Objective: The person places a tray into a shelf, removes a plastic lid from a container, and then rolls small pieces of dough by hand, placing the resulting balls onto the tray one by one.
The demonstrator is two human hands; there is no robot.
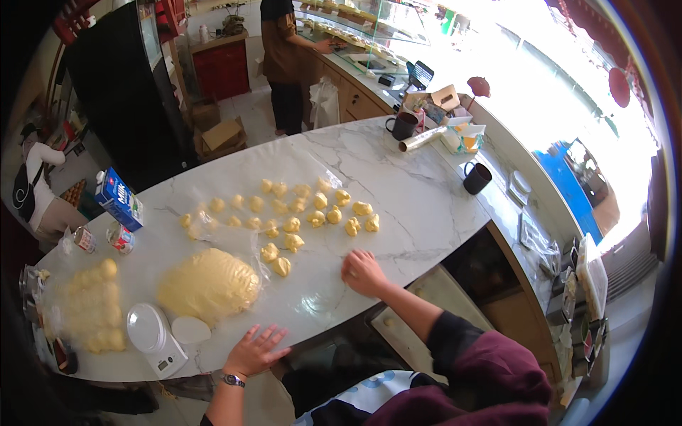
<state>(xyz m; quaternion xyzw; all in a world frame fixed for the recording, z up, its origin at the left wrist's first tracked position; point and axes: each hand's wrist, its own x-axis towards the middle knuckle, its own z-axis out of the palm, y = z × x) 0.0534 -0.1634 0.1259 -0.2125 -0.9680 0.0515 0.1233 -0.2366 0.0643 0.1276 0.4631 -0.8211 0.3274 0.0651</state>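
Lower left of centre, I see the left hand (256,351) with fingers spread and nothing in them, near the large dough mass (208,285). At centre, the right hand (364,272) is loosely curled, contents I cannot tell, near dough pieces (292,225) strewn across the upper middle.
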